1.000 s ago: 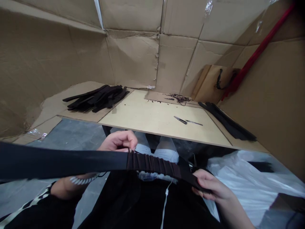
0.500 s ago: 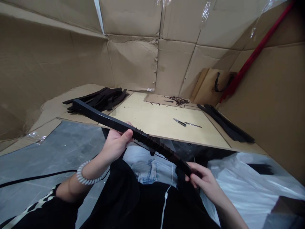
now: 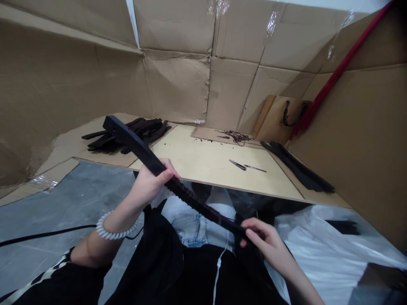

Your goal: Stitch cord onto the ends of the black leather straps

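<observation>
A long, curved black bar [image 3: 199, 204] slants across the view above my lap, its far end up at the left. Dark cord or ridges run round its middle stretch. My left hand [image 3: 154, 180] is closed on the bar left of that stretch, thumb on top. Near the lower right end, my right hand [image 3: 262, 237] pinches the bar between thumb and fingers. The hidden fingertips of both hands lie behind the bar.
On the pale board [image 3: 197, 156] lie small snips [image 3: 237, 164] and a thin blade [image 3: 255, 168]. Behind them is tangled dark cord [image 3: 239, 138]. Black strips [image 3: 152, 129] are piled left, more strips [image 3: 299, 167] right. Cardboard walls [image 3: 178, 84] surround the table.
The bar has turned: its left end is higher and shows a side with a hole. Both hands still hold it and have shifted slightly left. The view has moved a little.
</observation>
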`<state>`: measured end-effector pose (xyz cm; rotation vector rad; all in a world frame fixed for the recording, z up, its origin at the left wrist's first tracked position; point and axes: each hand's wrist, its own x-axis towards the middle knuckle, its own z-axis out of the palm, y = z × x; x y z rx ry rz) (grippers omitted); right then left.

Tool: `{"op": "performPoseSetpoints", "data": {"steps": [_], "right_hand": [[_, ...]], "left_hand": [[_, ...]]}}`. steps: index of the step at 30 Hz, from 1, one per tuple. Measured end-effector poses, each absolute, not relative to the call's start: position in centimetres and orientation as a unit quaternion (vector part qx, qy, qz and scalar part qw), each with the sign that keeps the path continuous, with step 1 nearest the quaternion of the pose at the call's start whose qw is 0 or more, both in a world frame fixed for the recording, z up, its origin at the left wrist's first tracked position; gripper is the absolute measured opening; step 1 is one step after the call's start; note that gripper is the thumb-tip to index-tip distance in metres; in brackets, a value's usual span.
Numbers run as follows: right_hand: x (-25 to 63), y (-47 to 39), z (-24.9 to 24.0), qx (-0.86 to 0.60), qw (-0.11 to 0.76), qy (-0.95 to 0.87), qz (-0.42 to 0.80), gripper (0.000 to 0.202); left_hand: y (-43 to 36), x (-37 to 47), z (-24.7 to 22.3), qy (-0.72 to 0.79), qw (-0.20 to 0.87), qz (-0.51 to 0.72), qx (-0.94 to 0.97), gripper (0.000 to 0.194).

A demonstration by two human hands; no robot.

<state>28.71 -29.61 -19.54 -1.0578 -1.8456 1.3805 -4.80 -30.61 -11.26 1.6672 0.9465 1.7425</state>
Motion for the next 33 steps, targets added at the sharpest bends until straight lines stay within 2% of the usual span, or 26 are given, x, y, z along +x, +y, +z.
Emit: {"op": "performPoseSetpoints", "data": {"steps": [2,4,6,9,11,12,15,17,18,20,23,25,26,28,30,32,33], "right_hand": [[28.8,-29.4,-20.0,-0.348,0.153,-0.644,0.664,0.066],[28.7,-29.3,-20.4,-0.32,0.113,-0.608,0.718,0.073],[28.6,-29.2,-20.5,-0.339,0.182,-0.612,0.691,0.062],[28.4,-29.4,-20.2,-0.414,0.351,-0.654,0.527,0.046],[28.4,-29.4,-20.2,-0.429,0.391,-0.662,0.474,0.04],[28.5,-29.4,-20.2,-0.417,0.37,-0.653,0.513,0.041],[28.7,-29.2,-20.6,-0.351,0.203,-0.553,0.728,0.06],[28.7,-29.1,-20.8,-0.342,0.156,-0.502,0.779,0.065],[28.7,-29.1,-20.8,-0.348,0.176,-0.505,0.77,0.062],[28.8,-29.2,-20.5,-0.371,0.272,-0.56,0.689,0.05],[29.1,-29.4,-19.8,-0.382,0.415,-0.681,0.467,0.028],[29.0,-29.5,-19.7,-0.371,0.45,-0.709,0.397,0.02],[29.0,-29.5,-19.7,-0.367,0.444,-0.699,0.423,0.021],[28.6,-29.6,-20.0,-0.375,0.368,-0.64,0.561,0.032],[28.4,-29.6,-20.4,-0.364,0.217,-0.571,0.703,0.053],[28.2,-29.7,-20.6,-0.332,0.105,-0.553,0.757,0.071],[28.2,-29.7,-20.5,-0.326,0.097,-0.567,0.75,0.072]], "left_hand": [[-30.6,-5.1,-11.4,0.329,0.286,0.634,0.639,0.045],[-30.6,-5.3,-11.3,0.321,0.287,0.616,0.659,0.044],[-30.6,-5.4,-11.0,0.342,0.278,0.618,0.651,0.039],[-30.3,-5.2,-10.5,0.388,0.283,0.648,0.59,0.038],[-30.2,-5.1,-10.6,0.392,0.304,0.668,0.555,0.042],[-30.1,-5.1,-10.7,0.384,0.31,0.672,0.552,0.043],[-30.2,-5.6,-11.2,0.344,0.309,0.673,0.578,0.043],[-30.3,-6.0,-11.4,0.321,0.308,0.667,0.598,0.044],[-30.3,-6.2,-11.3,0.312,0.317,0.662,0.603,0.044],[-30.1,-6.4,-11.0,0.318,0.337,0.653,0.599,0.044],[-29.7,-6.1,-10.5,0.386,0.345,0.653,0.553,0.038],[-29.6,-5.7,-10.4,0.418,0.336,0.661,0.525,0.036],[-29.5,-5.5,-10.4,0.415,0.333,0.668,0.52,0.038],[-29.6,-5.3,-10.6,0.394,0.328,0.681,0.524,0.039],[-29.8,-5.4,-10.7,0.37,0.321,0.686,0.538,0.039],[-30.0,-5.7,-10.8,0.355,0.311,0.688,0.551,0.039],[-30.0,-5.9,-10.8,0.352,0.305,0.69,0.554,0.039]]}}
